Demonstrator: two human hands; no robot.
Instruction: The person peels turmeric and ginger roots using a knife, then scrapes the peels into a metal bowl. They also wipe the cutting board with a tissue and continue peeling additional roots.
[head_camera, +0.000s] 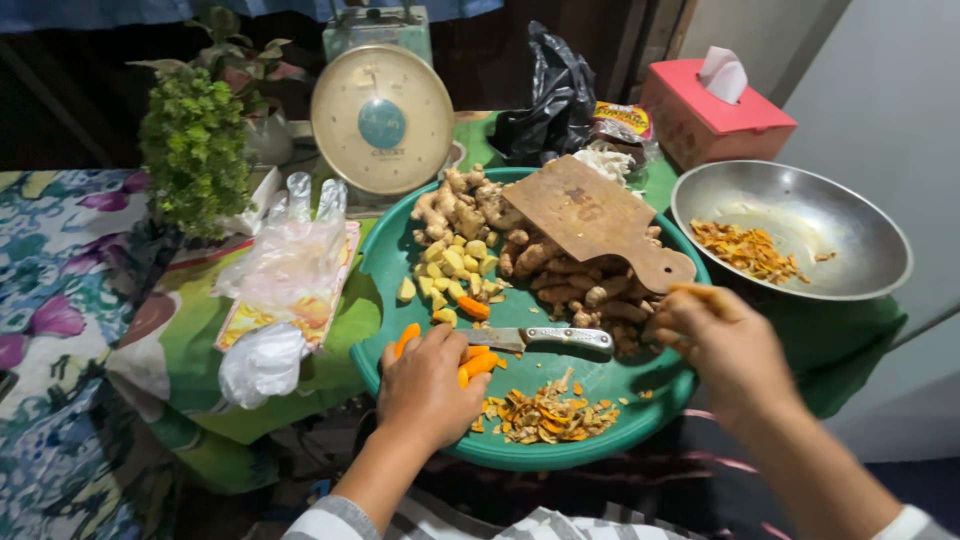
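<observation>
Left hand (428, 388), fingers curled, rests on peeled orange turmeric pieces (478, 364) at the green tray's (385, 262) near rim; right hand (722, 342) pinches one root at the tray's right edge. On the tray: knife (545, 339), peelings (545, 415), ginger roots (470, 205), cutting board (592, 217); the steel bowl (860, 225) right of it holds orange shavings (745, 248).

White wall (880, 110), floral tablecloth (60, 300), dim room

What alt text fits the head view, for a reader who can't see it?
A left hand rests on peeled orange roots in a round green tray, beside a knife; the right hand holds a small orange piece. The tray also holds ginger, a wooden cutting board and peelings.
</observation>
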